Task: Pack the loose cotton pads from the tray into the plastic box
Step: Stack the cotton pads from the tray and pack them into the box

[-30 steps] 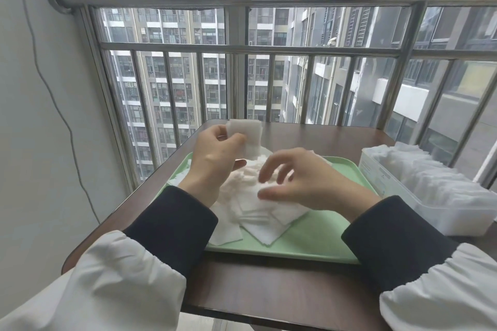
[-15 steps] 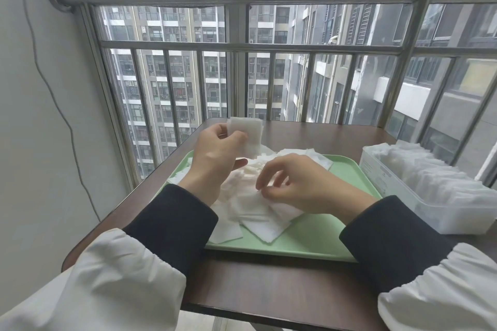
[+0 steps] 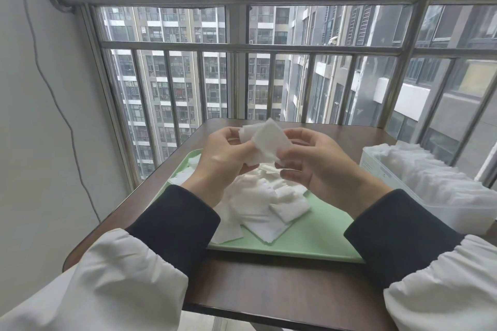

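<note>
A few held pads (image 3: 265, 142) are raised above the far part of the tray (image 3: 317, 234), between the two hands. The grip of the left hand (image 3: 223, 158) is closed narrowly on their left edge, thumb against fingers. The grip of the right hand (image 3: 320, 166) is pinched on the near right corner of the front pad. At least two overlapping squares are seen, but how many are held in all cannot be told.

The loose cotton pads (image 3: 263, 196) are heaped in the middle of the green tray, with some spread toward its left edge and near side. The plastic box (image 3: 376, 166) is set on the counter (image 3: 269, 285) just right of the tray. It is already filled above its rim with upright rows of pads.

The pads are judged to be very light, soft and limp, with a slightly clingy surface, so neighbours may be dragged up together. They are best taken by an edge or corner in a fingertip pinch and squared into a small stack. The stack should be held firmly enough that it is not fanned out. Little room is judged to be left in the box, so a stack would probably have to be eased edge-first into a gap between rows rather than dropped in.
</note>
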Demonstrator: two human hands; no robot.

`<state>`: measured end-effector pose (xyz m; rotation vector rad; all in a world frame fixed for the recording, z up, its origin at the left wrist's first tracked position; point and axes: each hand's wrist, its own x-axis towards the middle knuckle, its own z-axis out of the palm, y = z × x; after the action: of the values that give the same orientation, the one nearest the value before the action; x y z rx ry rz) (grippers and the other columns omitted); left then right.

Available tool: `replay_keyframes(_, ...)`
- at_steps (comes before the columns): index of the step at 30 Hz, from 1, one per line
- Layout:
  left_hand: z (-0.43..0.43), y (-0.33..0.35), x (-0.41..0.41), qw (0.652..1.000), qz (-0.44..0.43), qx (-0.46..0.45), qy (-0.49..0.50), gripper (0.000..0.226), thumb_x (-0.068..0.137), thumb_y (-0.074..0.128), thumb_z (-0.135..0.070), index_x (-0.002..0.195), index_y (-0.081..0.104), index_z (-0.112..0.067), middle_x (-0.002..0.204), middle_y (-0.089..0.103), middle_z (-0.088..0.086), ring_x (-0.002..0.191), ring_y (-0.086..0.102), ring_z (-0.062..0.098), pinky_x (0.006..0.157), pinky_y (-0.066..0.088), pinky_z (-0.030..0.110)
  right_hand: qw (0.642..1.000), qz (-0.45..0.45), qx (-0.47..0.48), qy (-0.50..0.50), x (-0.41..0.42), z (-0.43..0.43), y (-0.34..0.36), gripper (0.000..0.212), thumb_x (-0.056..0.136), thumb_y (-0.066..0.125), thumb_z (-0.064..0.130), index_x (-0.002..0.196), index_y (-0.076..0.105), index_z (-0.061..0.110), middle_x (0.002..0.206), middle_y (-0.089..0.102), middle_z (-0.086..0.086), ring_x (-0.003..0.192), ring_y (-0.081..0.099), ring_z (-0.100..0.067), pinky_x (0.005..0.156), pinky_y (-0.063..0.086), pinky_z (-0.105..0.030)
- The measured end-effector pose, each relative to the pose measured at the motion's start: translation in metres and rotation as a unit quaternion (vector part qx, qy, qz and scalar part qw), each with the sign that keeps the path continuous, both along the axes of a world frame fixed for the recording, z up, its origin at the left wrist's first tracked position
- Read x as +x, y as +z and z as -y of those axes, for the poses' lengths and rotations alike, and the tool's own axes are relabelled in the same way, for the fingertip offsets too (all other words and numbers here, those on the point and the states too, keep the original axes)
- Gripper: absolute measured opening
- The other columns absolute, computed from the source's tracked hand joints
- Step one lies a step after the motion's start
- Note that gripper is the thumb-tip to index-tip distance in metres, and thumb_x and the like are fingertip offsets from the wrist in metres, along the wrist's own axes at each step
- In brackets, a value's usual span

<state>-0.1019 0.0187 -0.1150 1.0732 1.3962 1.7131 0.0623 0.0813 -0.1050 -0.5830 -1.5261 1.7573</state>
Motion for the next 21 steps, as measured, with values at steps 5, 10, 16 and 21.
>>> replay_keyframes(5,0.000,0.002,0.005,0.999,0.001,-0.005,-0.053,0.032,0.090,0.068,0.004,0.120,0.057,0.001,0.096,0.074,0.015,0.083,0.074,0.023,0.078,0.064,0.036,1.000,0.001,-0.007,-0.019,-0.001,0.001,-0.002,0.015,0.085,0.072,0.002,0.094,0.061,0.006,0.089,0.074,-0.014,0.076,0.073,-0.027,0.062,0.059,-0.028)
replay_keyframes(10,0.000,0.003,0.008,0.996,0.042,-0.015,-0.076,0.030,0.098,0.062,-0.007,0.125,0.054,0.001,0.121,0.068,0.025,0.093,0.072,0.028,0.071,0.060,0.030,0.998,0.018,-0.008,-0.057,-0.002,0.001,-0.001,0.015,0.089,0.072,0.013,0.094,0.058,0.011,0.082,0.072,-0.005,0.069,0.070,-0.020,0.058,0.057,-0.029)
replay_keyframes(16,-0.001,0.004,0.011,0.990,0.090,-0.006,-0.105,0.034,0.099,0.058,-0.003,0.131,0.053,0.005,0.120,0.069,0.027,0.083,0.073,0.024,0.074,0.063,0.031,0.990,0.083,0.037,-0.108,-0.007,0.001,-0.008,0.016,0.090,0.073,0.027,0.089,0.060,0.018,0.076,0.060,0.006,0.056,0.046,-0.008,0.059,0.044,-0.028)
replay_keyframes(21,-0.003,0.009,0.018,0.980,0.143,-0.024,-0.138,0.040,0.103,0.050,-0.034,0.123,0.062,-0.001,0.116,0.072,0.024,0.088,0.072,0.026,0.084,0.061,0.036,0.978,0.102,0.083,-0.160,-0.009,0.003,-0.010,0.018,0.094,0.069,0.031,0.090,0.059,0.017,0.084,0.057,0.000,0.057,0.048,-0.009,0.058,0.046,-0.027)
